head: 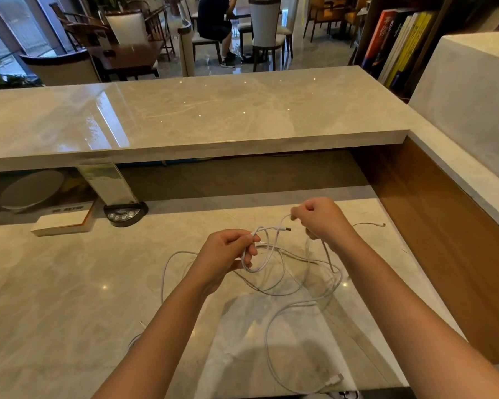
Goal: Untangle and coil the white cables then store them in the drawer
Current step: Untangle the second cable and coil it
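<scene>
**Both hands lifting a tangle of white cable above the marble desk**

You are holding the white cables (283,272) up between your two hands, just above the marble desk (69,283). Your left hand (225,251) is pinching a small loop of cable between thumb and fingertips, with the loop hanging down just to the right of that hand. Your right hand (320,218) is closing into a fist around another strand, and a connector plug (284,228) is sticking out between your hands, pointing toward the right one. Below and between your wrists, the rest of the cable is lying in loose overlapping loops on the desk, and one long loop is trailing back toward you under your right forearm, ending at a white USB plug (334,380) near the desk's front edge. A thin cable end (369,224) is lying on the desk just right of your right hand. Well left of your left hand, a white box (61,223) and a round black base with buttons (124,216) are sitting at the back of the desk.
</scene>
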The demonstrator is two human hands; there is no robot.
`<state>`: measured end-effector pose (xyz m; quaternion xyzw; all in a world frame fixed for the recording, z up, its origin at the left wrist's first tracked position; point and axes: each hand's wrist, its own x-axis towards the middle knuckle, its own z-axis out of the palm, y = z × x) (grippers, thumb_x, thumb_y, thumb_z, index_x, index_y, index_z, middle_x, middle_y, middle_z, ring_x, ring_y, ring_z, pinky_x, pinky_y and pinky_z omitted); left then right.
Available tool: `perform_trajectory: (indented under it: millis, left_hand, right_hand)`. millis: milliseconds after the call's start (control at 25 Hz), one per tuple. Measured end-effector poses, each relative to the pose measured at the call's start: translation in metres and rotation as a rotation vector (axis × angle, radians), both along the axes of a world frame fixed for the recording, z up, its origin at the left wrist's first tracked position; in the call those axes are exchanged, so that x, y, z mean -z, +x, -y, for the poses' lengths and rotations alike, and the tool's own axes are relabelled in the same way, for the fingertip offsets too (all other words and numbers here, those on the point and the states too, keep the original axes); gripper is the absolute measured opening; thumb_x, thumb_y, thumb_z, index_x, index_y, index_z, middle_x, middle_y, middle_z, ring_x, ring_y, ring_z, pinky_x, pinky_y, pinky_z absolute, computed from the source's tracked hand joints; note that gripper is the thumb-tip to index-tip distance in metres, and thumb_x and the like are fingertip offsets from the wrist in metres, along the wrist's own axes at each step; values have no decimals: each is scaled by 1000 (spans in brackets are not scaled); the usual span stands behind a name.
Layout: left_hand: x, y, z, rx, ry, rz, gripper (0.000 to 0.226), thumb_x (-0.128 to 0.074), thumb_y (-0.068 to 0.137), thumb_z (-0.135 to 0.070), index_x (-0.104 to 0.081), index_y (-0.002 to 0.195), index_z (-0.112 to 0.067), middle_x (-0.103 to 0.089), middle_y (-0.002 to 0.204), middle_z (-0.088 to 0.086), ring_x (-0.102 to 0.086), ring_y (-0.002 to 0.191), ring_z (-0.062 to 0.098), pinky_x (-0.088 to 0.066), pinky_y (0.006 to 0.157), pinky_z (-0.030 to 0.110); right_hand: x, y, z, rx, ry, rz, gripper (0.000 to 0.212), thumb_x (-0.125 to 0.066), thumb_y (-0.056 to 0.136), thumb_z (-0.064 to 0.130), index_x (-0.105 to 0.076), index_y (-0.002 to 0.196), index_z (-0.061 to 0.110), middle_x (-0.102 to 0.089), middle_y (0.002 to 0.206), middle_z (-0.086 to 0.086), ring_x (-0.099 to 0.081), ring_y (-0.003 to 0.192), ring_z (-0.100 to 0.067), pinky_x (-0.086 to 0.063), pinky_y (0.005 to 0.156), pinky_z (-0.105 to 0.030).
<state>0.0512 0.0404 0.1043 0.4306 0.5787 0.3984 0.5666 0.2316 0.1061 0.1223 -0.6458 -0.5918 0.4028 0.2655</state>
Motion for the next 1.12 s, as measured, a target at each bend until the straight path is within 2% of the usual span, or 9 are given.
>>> perform_trajectory:
  millis: [80,200,280,440,640,800,920,1000,1120]
  left_hand:
    - [3,3,0,-86,8,-3,20,-49,93,-8,-68,89,-4,-63,67,6,-55,49,9,-51,54,20]
    - [5,10,3,-170,7,76,17,-52,91,-7,-68,91,-3,-69,72,9,-65,57,11,-54,56,20]
    - [6,15,4,-206,-2,175,19,-51,92,-8,-68,97,-3,-74,82,12,-72,72,15,-56,62,22]
    - [4,14,4,-223,-4,341,22,-48,94,-11,-68,99,-4,-75,92,10,-72,87,19,-58,71,25]
    - [-18,7,-4,-334,37,509,18,-47,91,-2,-65,90,-6,-68,72,6,-68,67,11,-58,73,26]
    - [-34,-39,-18,-504,79,747,15,-48,92,-5,-62,94,-7,-65,61,1,-64,58,6,-58,66,23]
    - [-35,-65,-19,-571,113,824,15,-46,94,-9,-61,93,-8,-60,57,-2,-57,51,3,-54,61,18]
    - [-31,-67,-20,-597,98,862,16,-45,94,-9,-61,92,-7,-56,57,-1,-54,48,3,-52,57,16]
    - [-28,-56,-21,-591,52,924,16,-45,95,-8,-61,92,-5,-54,55,0,-54,46,4,-52,53,16]
  right_hand:
    - [-6,-10,9,-26,-8,-185,29,-40,90,6,-69,92,5,-51,62,-7,-46,52,-16,-39,58,-33]
    - [-7,-26,33,-167,94,-180,35,-43,89,0,-68,107,15,-60,74,5,-55,62,-5,-46,64,-20]
    - [0,-34,47,-174,198,-140,28,-54,86,3,-69,102,21,-64,81,12,-59,71,-1,-50,68,-17]
    - [17,-41,58,-68,174,-177,27,-66,80,11,-46,89,26,-67,71,1,-66,64,-10,-58,65,-33]
    - [34,-31,52,-175,90,-258,28,-72,77,24,-47,86,15,-59,67,3,-64,53,-12,-50,56,-24]
    - [73,21,34,-450,134,201,5,-68,79,15,-63,77,15,-55,75,5,-56,76,-13,-38,68,-26]
    - [74,54,10,-426,78,607,11,-61,86,23,-66,83,13,-60,84,-2,-57,80,-19,-41,68,-27]
    - [42,56,-3,-315,36,366,25,-50,94,25,-64,78,12,-62,73,1,-55,64,-13,-42,58,-22]
    - [-24,49,-10,-68,-24,-561,31,-41,97,27,-61,79,11,-60,64,0,-55,57,-10,-46,53,-18]
